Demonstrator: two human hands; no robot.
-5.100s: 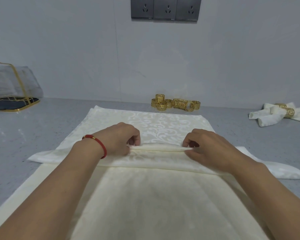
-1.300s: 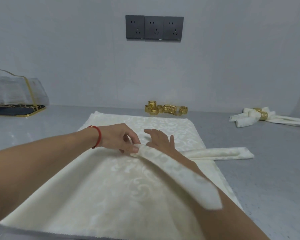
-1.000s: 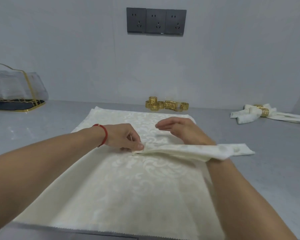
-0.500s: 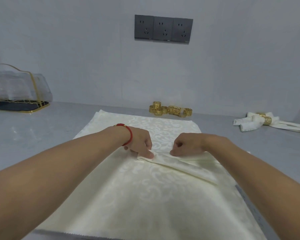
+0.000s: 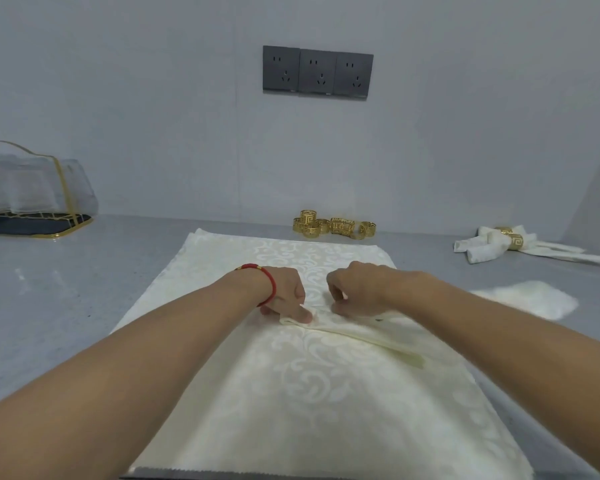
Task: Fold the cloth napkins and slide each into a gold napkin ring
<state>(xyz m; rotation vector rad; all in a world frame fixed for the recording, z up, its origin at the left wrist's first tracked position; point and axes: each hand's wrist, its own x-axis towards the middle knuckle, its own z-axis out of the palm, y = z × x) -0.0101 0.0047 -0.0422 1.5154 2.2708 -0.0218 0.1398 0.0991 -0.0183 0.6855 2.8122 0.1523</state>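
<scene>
A cream damask napkin [image 5: 312,393] is spread flat on the grey worktop [image 5: 66,292], filling the centre and lower part of the frame. A narrow folded strip [image 5: 361,332] of it runs from the centre of the frame down toward the right. The strip's left end is pinned under the thumb of the left hand [image 5: 284,292], whose fingers are curled down onto the cloth; a red bracelet [image 5: 269,284] is worn at that wrist. The right hand [image 5: 355,289] is set just beside it at centre frame, its fingers bent and pinching the strip near the same end. The two hands are close but apart.

A cluster of gold rings [image 5: 333,226] is seen beyond the napkin's far edge, near the wall. At the right of the frame, finished napkins [image 5: 485,247] lie bundled in gold rings. Another piece of white cloth [image 5: 530,299] lies at the right, behind the right forearm. A clear cover [image 5: 32,188] with gold trim is placed on a dark tray [image 5: 32,225] at the left. Three dark sockets [image 5: 317,72] are mounted on the wall at upper centre.
</scene>
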